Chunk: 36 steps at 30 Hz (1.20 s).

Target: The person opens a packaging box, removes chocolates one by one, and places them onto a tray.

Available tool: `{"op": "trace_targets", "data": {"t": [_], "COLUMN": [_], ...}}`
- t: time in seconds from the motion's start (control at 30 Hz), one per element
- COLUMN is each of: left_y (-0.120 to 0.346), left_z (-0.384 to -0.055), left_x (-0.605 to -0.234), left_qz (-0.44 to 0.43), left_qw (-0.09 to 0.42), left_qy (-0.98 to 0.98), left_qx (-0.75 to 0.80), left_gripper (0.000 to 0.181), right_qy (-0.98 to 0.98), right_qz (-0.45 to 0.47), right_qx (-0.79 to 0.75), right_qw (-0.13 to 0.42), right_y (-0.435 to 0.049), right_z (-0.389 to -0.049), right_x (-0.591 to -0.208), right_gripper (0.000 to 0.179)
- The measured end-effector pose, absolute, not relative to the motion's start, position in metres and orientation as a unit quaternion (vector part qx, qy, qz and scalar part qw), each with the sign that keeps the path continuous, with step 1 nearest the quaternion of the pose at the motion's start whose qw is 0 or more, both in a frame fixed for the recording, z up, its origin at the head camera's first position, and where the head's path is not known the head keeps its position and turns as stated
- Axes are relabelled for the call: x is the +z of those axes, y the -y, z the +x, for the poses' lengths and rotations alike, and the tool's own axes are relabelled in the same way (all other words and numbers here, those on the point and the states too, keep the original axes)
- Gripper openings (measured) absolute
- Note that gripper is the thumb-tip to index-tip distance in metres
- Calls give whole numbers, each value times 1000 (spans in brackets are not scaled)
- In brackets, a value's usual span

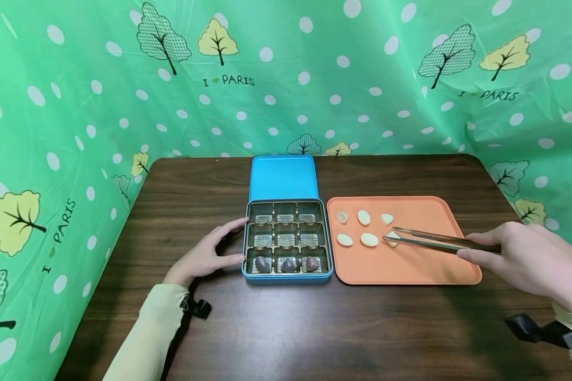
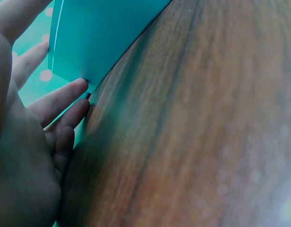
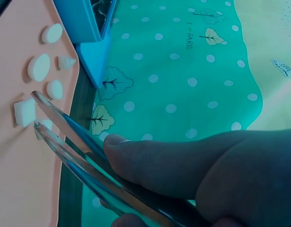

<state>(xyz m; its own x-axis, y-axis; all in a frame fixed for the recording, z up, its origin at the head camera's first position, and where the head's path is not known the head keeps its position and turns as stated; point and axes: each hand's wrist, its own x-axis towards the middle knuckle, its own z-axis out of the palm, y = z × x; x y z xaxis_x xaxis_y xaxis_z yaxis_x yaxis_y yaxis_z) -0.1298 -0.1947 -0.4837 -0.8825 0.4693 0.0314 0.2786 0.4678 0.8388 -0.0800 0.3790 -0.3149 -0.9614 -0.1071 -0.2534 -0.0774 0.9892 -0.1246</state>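
Observation:
My right hand (image 1: 529, 256) grips metal tongs (image 1: 438, 241), their toothed tips apart over an orange tray. One angular white piece (image 1: 393, 236) lies at the tips, and I cannot tell whether they touch it. Several white chocolate-like pieces (image 1: 369, 239), some oval and some pointed, lie on the tray (image 1: 410, 270). My left hand (image 1: 202, 256) touches the left side of a blue tin box (image 1: 286, 280) with thumb and fingertips. In the left wrist view, its fingertips rest against the box wall (image 2: 102, 38). Three dark pieces (image 1: 288, 264) sit in the front row of the box's divided insert; the other compartments are empty.
Behind the box lies its blue lid (image 1: 283, 177), open. The tray stands just right of the box on a dark wooden table (image 1: 286, 328). Green printed cloth (image 1: 286, 106) hangs around the back and sides.

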Motion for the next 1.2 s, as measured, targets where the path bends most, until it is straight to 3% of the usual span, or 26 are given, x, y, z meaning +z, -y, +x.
{"op": "trace_targets", "data": {"t": [0.37,0.73,1.0,1.2], "left_y": [195,195,195,195], "left_z": [-129,-130,-130,-129], "left_x": [-480,-480,-481,-483], "left_qz": [214,214,216,213], "left_qw": [106,107,107,107], "left_qy": [-850,-850,-850,-852], "left_qx": [470,470,469,467], "left_gripper": [82,82,82,82], "right_qy": [-992,-990,-983,-982], "right_qz": [-61,-120,-137,-150], "right_qx": [-48,-73,-112,-112], "right_qw": [100,-21,-39,-16], "right_y": [-374,-360,-334,-314], "right_z": [-78,-72,-69,-70], "right_x": [-311,-312,-307,-303], "right_gripper": [71,53,49,47]}}
